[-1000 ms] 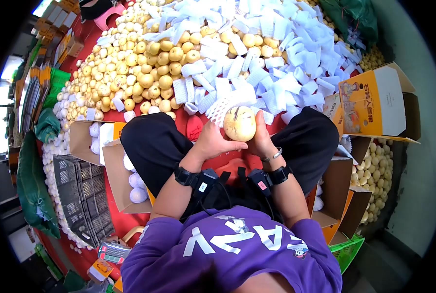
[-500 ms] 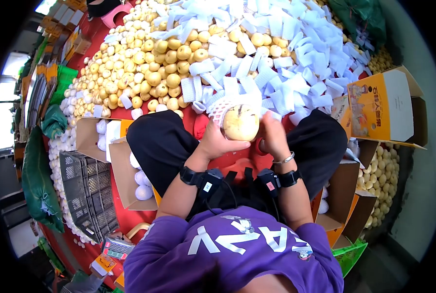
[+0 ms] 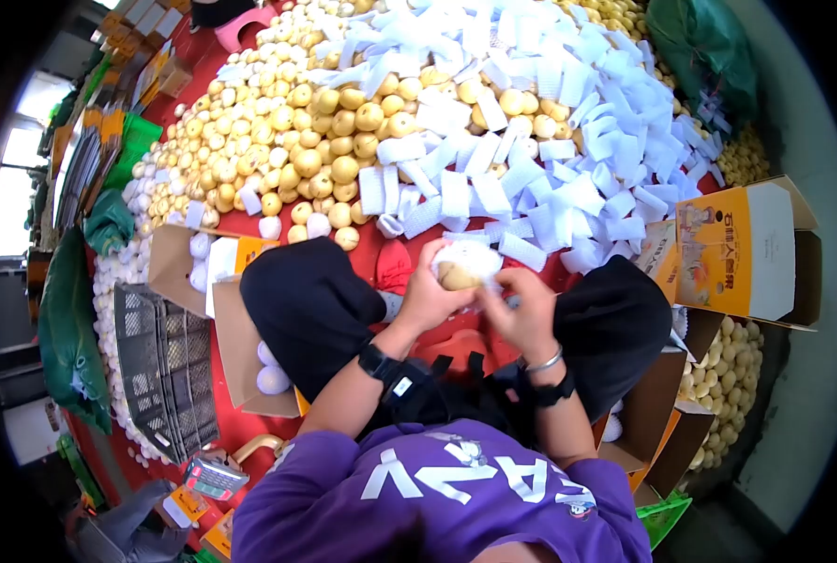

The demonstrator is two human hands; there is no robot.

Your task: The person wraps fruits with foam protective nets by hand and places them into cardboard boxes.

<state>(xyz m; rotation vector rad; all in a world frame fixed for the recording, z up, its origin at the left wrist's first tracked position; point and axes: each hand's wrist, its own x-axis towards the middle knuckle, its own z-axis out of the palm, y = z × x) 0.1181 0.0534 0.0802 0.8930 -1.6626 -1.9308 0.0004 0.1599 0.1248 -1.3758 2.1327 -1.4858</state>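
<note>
A pale yellow pepino melon (image 3: 455,276) sits between my two hands above my lap, with a white foam net sleeve (image 3: 471,253) covering most of it. The fingers of my left hand (image 3: 426,296) curl around the fruit from the left. My right hand (image 3: 529,314) is closed at the right side, its fingertips pinching the net's edge, slightly blurred. Beyond my hands lie a heap of bare pepino melons (image 3: 329,131) and a pile of flat white foam sleeves (image 3: 550,178).
An open carton (image 3: 245,342) with wrapped fruit stands left of my legs, near grey plastic crates (image 3: 165,366). An orange printed carton (image 3: 728,249) is on the right, above more fruit (image 3: 730,375). A calculator (image 3: 215,477) lies at lower left.
The foam net, earlier only behind the fruit's left side, now covers most of it. Both hands have come slightly lower, and my right hand has turned and drawn back from the fruit.
</note>
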